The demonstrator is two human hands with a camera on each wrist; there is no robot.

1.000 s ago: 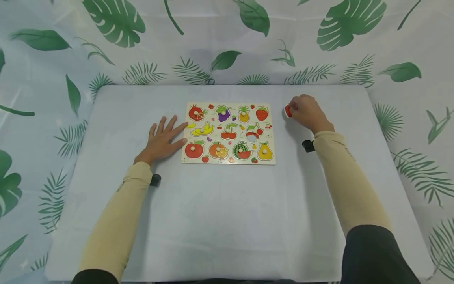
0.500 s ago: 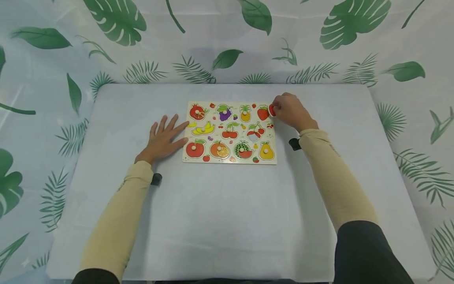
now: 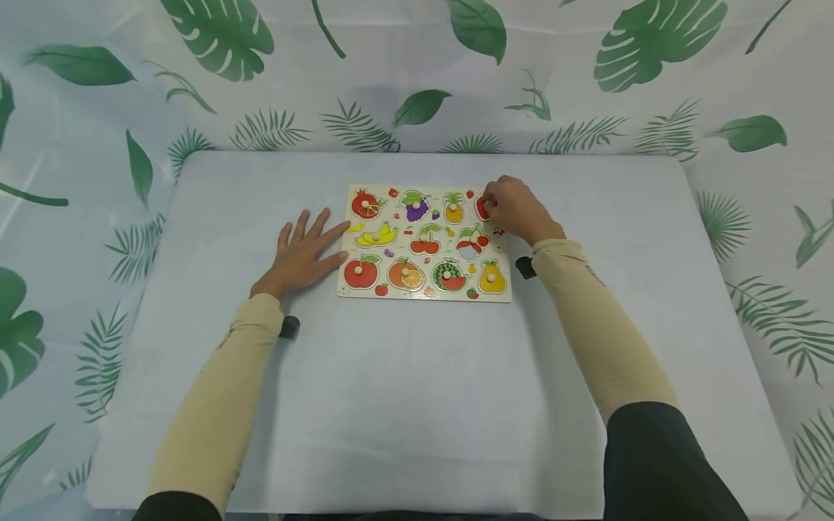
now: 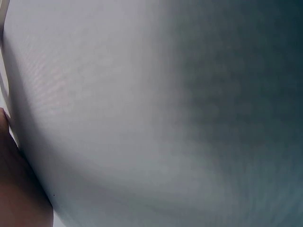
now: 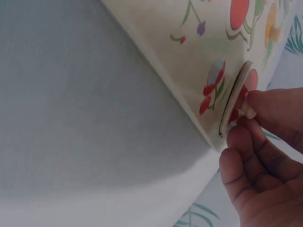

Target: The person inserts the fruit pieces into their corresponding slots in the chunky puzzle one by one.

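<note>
A leaf-printed cloth (image 3: pixel 749 87) hangs behind and drapes around a pale grey bench (image 3: pixel 417 405), on which a wooden fruit puzzle board (image 3: pixel 425 289) lies flat at the far middle. Two arms in beige sleeves reach onto the bench from the near edge. The left hand (image 3: pixel 301 252) lies palm down on the bench just beside the board's left edge, its fingers (image 3: pixel 326 239) straight and spread, the tips touching that edge and holding nothing. The right hand (image 3: pixel 515 208) sits over the board's far right corner, its fingers (image 5: pixel 270 106) curled and pinching the small peg of a red fruit piece (image 3: pixel 481 208). In the right wrist view the red fruit piece (image 5: pixel 234 101) stands tilted on edge against the board (image 5: pixel 189 56), one rim down at the corner recess and the other raised; whether it has begun to seat there appears uncertain from this angle. The other fruit pieces, among them a pear (image 3: pixel 492 278), lie flat in their recesses. The left wrist view shows only blurred grey bench surface (image 4: pixel 156 113).
</note>
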